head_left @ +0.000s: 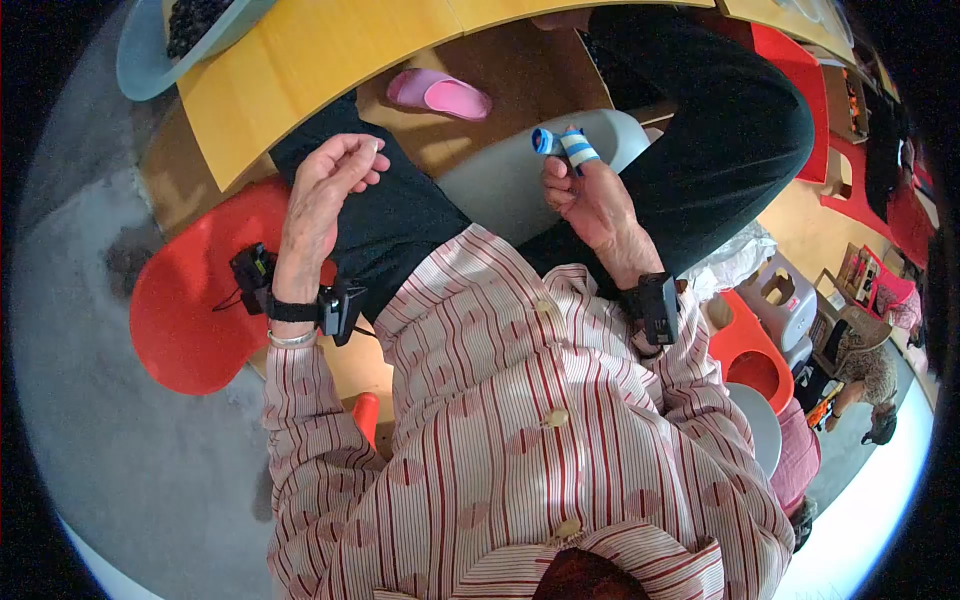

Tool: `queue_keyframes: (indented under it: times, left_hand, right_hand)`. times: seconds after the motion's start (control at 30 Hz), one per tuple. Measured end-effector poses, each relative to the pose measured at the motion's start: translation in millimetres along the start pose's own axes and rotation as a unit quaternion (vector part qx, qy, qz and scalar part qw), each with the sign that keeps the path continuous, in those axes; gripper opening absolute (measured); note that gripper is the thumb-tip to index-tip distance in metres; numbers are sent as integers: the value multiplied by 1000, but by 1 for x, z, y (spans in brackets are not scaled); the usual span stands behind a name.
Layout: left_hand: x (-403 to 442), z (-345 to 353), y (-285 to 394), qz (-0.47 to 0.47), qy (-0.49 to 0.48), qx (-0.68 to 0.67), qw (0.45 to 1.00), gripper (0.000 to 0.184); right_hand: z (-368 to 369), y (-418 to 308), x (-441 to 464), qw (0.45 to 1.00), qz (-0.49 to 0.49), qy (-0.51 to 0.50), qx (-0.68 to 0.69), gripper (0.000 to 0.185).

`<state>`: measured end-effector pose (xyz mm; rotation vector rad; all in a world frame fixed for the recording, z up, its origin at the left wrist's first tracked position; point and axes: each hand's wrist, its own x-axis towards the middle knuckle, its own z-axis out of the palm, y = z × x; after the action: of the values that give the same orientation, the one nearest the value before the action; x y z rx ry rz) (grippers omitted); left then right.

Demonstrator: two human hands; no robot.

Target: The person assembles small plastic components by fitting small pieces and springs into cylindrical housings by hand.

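Observation:
My left hand [335, 180] is raised over my left thigh, its fingers curled and the thumb pressed near the index fingertip; anything between them is too small to make out. My right hand [595, 205] is above the grey seat, with its fingers bent in. A blue-and-white striped band [579, 150] wraps its thumb. Beside that thumb, a small blue roll [545, 141] with an open round end sits at the fingertips. Both wrists carry black strapped devices.
A yellow table edge [300, 75] curves across the top, with a translucent tray [150, 55] at its left. Below are a pink slipper [440, 94], a grey seat [490, 175] and a red seat [195, 310]. Stools, bags and another person [865, 385] appear at the right.

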<state>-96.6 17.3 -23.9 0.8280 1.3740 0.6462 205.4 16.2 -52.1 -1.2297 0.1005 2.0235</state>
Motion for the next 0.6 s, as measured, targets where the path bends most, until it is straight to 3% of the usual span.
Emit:
queue_keyframes:
  times: [0.6]
  left_hand:
    - [-5,0,-22,34,-6,10,999,31]
  right_hand:
    - [20,2,-19,996,-39,-8,-74,21]
